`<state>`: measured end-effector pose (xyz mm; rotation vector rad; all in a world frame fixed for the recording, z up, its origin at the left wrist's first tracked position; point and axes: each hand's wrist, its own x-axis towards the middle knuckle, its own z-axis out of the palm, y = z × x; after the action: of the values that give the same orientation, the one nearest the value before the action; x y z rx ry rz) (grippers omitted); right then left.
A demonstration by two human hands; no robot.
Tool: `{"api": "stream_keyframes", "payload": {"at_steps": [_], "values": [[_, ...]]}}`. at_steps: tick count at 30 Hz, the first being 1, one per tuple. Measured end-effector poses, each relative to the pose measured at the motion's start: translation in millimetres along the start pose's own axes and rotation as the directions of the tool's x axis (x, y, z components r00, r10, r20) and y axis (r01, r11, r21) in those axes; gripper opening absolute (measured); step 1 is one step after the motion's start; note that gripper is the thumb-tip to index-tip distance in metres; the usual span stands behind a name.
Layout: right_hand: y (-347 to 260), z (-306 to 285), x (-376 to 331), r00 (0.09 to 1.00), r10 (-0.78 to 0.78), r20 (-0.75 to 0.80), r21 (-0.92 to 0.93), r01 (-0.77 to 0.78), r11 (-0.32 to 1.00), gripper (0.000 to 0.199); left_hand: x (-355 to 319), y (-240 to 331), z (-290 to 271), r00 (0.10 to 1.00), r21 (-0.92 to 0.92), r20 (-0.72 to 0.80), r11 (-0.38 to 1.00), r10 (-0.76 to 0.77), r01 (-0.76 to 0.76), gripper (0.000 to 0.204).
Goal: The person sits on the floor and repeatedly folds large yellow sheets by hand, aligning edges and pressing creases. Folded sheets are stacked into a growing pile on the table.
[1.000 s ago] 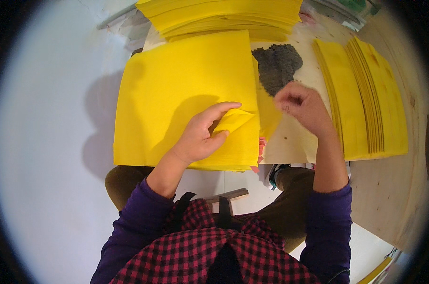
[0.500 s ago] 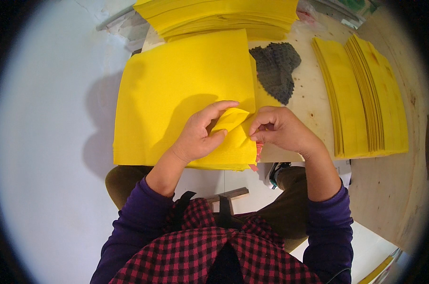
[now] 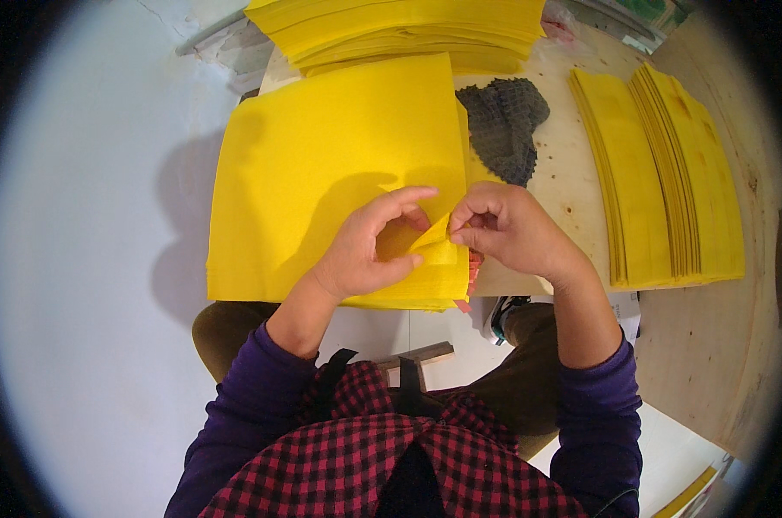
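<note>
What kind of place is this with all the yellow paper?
Probably a small paper-craft or paper-folding workshop. Big stacks of yellow sheets cover a plywood worktable, folded pieces lie in rows, and both hands fold a corner.

Pretty bright, even light here, coming from the right and a bit above. The left hand (image 3: 365, 250) throws a soft shadow onto the yellow sheets (image 3: 322, 164) just above it, and the stack drops a dim one on the pale floor (image 3: 106, 259) further left. No glare, focus sharp. Fisheye bends edges; black vignette rings the rim.
</note>
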<state>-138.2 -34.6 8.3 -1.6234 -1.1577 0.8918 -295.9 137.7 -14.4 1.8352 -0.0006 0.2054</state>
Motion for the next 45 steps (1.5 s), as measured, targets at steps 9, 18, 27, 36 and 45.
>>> {"api": "stream_keyframes", "payload": {"at_steps": [9,18,27,36,45], "values": [[-4.8,-1.7,1.9,0.997,0.001,-0.079,-0.002,-0.002,1.0,0.009,0.7,-1.7,5.8,0.997,0.071,-0.062,0.997,0.046,-0.042,0.057],[8.2,-7.7,-5.3,0.988,0.003,0.153,-0.021,0.0,1.0,0.018,-1.7,-5.0,3.8,0.994,-0.082,-0.052,0.992,-0.097,0.093,0.054],[7.9,-8.8,-5.5,0.996,-0.057,0.072,-0.087,0.063,0.994,0.011,0.8,-5.6,5.6,0.997,-0.076,-0.08,0.997,0.003,-0.009,0.053],[46.3,-40.3,13.3,0.806,-0.005,-0.592,-0.305,-0.218,0.927,0.014,-0.1,-7.6,4.3,0.997,-0.084,-0.064,0.995,-0.052,0.046,0.051],[78.6,-48.8,24.2,0.775,0.039,-0.631,-0.489,-0.436,0.756,0.018,0.2,-6.0,3.2,0.997,-0.11,-0.062,0.993,-0.05,0.044,0.051]]}}
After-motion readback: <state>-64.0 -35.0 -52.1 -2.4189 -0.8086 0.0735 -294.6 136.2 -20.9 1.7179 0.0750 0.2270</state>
